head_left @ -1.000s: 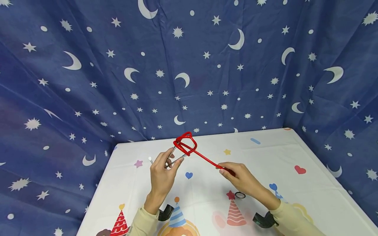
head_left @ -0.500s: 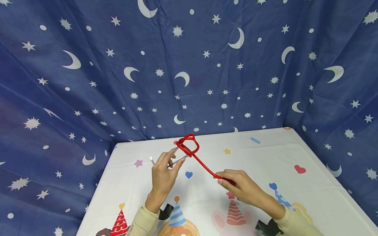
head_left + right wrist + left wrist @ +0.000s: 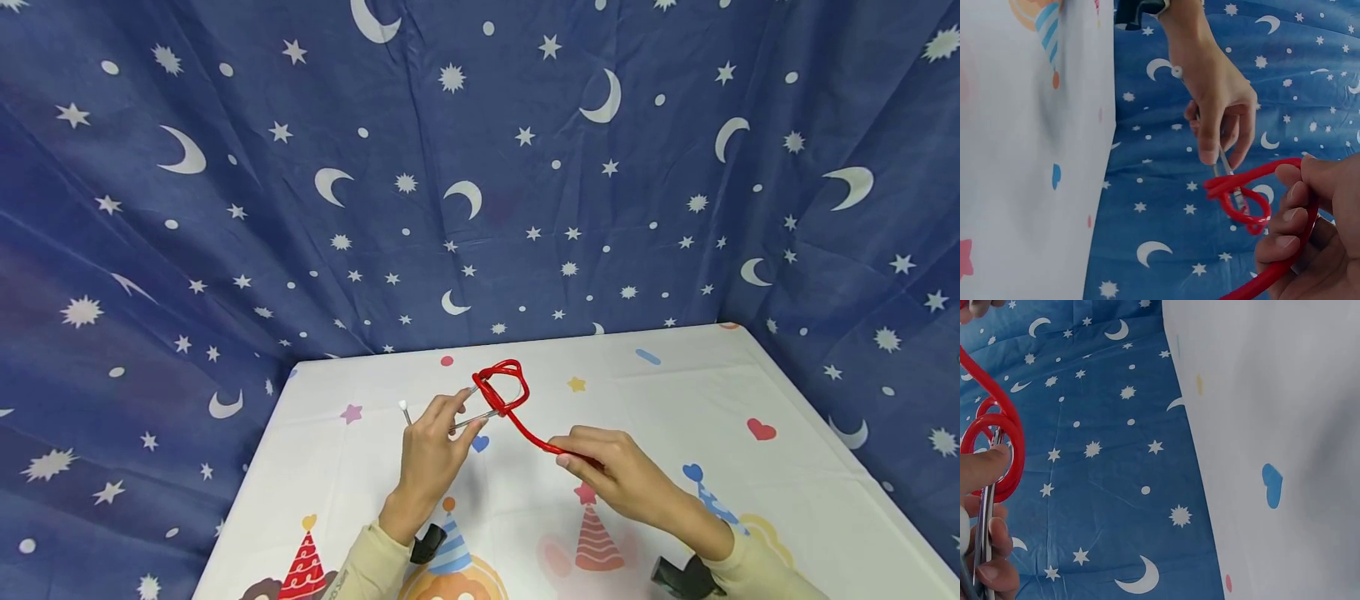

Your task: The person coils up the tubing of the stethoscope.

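My left hand [image 3: 433, 457] grips a thin silvery metal piece with two spread arms [image 3: 476, 418] and a white tip [image 3: 402, 405] sticking out behind the hand. Its exact kind is unclear. Around the far part of the metal, a thick glossy red cord [image 3: 534, 440] lies in loops. My right hand [image 3: 618, 468] pinches the cord's trailing length between thumb and fingers, leaving a slightly bent stretch between both hands. In the right wrist view the cord [image 3: 1275, 270] runs on through the curled fingers. The left wrist view shows the metal [image 3: 984, 534] held between thumb and fingers.
A white table cover [image 3: 360, 450] with printed party hats, hearts and stars lies beneath the hands. Behind it hangs a blue curtain [image 3: 517, 200] with moons and stars. Dark wrist mounts [image 3: 429, 543] sit at the cuffs.
My left hand has moved right and slightly down with the metal piece and loops. My right hand has lowered, and the cord between the hands has become shorter and more bent.
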### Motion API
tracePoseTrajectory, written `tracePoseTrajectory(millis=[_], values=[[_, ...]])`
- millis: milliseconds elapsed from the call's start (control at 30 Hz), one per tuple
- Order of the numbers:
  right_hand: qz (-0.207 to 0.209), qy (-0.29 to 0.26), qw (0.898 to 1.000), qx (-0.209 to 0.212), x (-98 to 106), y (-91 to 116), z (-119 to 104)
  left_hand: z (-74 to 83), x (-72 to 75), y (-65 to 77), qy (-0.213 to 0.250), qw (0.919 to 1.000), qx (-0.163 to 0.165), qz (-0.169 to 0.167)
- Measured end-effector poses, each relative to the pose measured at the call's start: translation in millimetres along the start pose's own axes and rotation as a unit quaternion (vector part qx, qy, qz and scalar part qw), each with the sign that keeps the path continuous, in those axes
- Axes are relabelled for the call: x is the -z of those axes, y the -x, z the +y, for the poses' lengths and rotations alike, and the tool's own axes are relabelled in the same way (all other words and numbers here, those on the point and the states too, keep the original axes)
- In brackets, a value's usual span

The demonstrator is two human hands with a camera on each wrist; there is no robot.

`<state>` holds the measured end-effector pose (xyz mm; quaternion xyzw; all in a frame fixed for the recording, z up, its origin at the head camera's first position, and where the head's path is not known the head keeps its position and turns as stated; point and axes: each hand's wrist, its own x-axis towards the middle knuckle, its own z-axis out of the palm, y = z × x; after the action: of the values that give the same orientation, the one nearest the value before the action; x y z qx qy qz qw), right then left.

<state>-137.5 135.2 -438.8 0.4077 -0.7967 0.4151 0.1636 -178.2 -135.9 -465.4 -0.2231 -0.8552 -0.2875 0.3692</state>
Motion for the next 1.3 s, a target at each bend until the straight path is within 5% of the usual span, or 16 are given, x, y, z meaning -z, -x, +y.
tracePoseTrajectory(millis=[633, 1300], values=[[0.025, 0.059, 0.998, 0.001, 13.4, -20.5, 10.5, 11.6, -5.4, 8.2, 0.024, 0.9846, -0.119, -0.126], [-0.001, -0.004, 1.000, -0.017, 13.7, -23.3, 30.5, 19.0, -2.9, 8.8, 0.054, 0.9600, -0.224, -0.158]])
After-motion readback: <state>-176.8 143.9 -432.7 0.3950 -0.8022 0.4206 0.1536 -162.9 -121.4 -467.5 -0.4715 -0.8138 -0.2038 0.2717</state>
